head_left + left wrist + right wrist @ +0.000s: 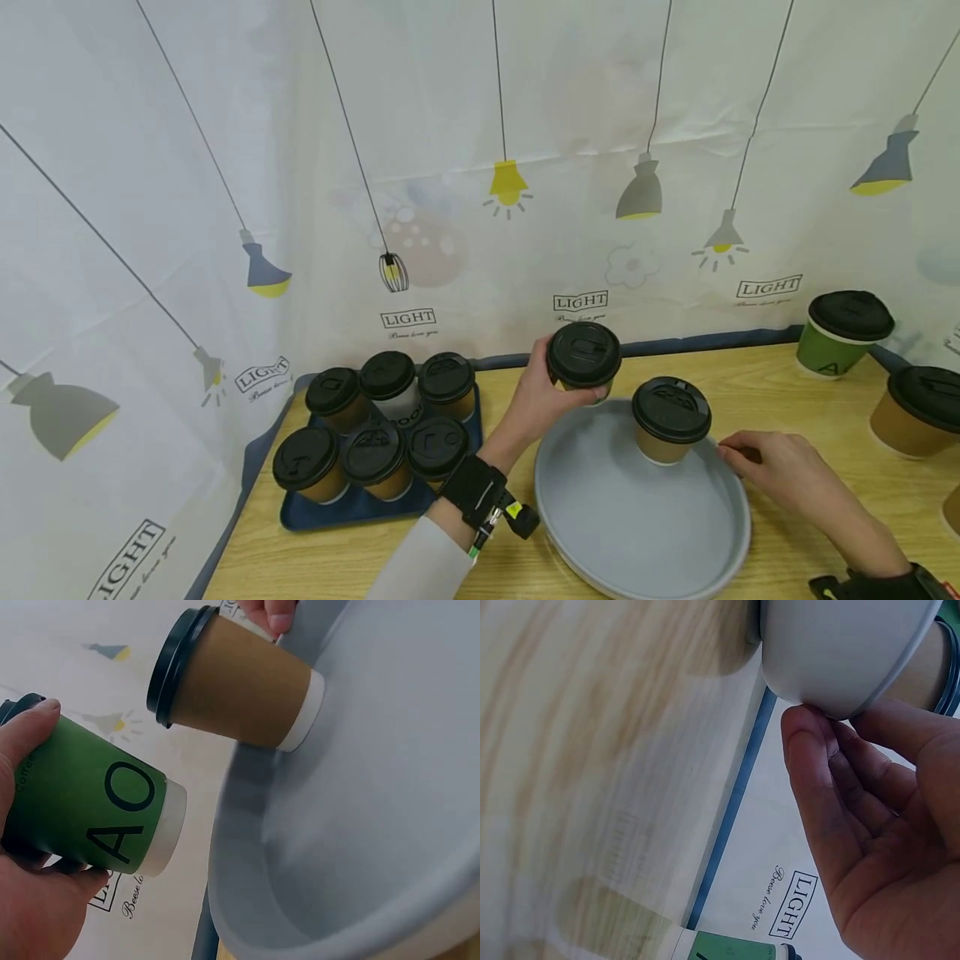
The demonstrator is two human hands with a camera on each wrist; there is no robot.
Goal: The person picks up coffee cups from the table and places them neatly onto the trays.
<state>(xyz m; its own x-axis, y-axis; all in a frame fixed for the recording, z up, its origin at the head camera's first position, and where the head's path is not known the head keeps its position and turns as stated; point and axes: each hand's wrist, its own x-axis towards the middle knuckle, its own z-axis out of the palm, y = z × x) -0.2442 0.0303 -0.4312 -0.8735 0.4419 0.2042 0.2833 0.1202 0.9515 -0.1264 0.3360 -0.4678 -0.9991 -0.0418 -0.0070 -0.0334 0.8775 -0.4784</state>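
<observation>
My left hand (543,392) grips a green paper coffee cup (97,795) with a black lid, thumb on one side and fingers round the other. In the head view this cup is over the back left rim of a round grey tray (637,533). A brown paper coffee cup (660,448) with a black lid stands upright on the tray near its back right edge. At the tray's right rim, my right hand (783,467) pinches the edge between thumb and fingers, as the right wrist view shows from low down.
On the left, a dark blue rectangular tray (330,518) carries several lidded cups. To the right stand a green cup (821,346) at the back and a brown cup (903,421) nearer. A printed white curtain (450,100) hangs behind the wooden table (255,558).
</observation>
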